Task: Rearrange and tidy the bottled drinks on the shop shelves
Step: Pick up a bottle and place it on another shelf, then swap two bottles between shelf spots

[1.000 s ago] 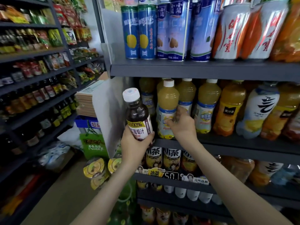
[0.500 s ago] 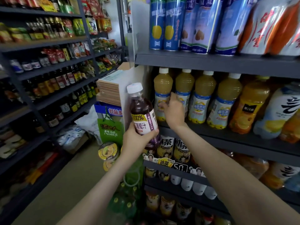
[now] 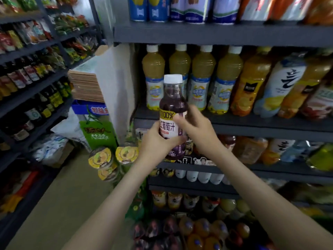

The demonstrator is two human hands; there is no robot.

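Note:
A dark grape juice bottle [image 3: 172, 103] with a white cap and a white-and-yellow label stands upright in front of the middle shelf [image 3: 252, 124]. My left hand [image 3: 158, 141] grips its lower half from the left. My right hand [image 3: 196, 130] holds it from the right, fingers over the label. Behind it a row of several yellow juice bottles [image 3: 203, 76] with white caps and pale blue labels stands on that shelf.
Orange and white bottles [image 3: 281, 83] fill the shelf's right side. Tall cans [image 3: 182, 8] line the top shelf; more bottles sit on lower shelves [image 3: 198, 177]. A white panel [image 3: 115, 83] and stacked cartons [image 3: 86, 85] stand left, with a sauce rack [image 3: 32, 83] across the aisle.
My right hand left the yellow bottles on the shelf and came onto the grape juice bottle. The bottle moved right, now in front of the yellow row.

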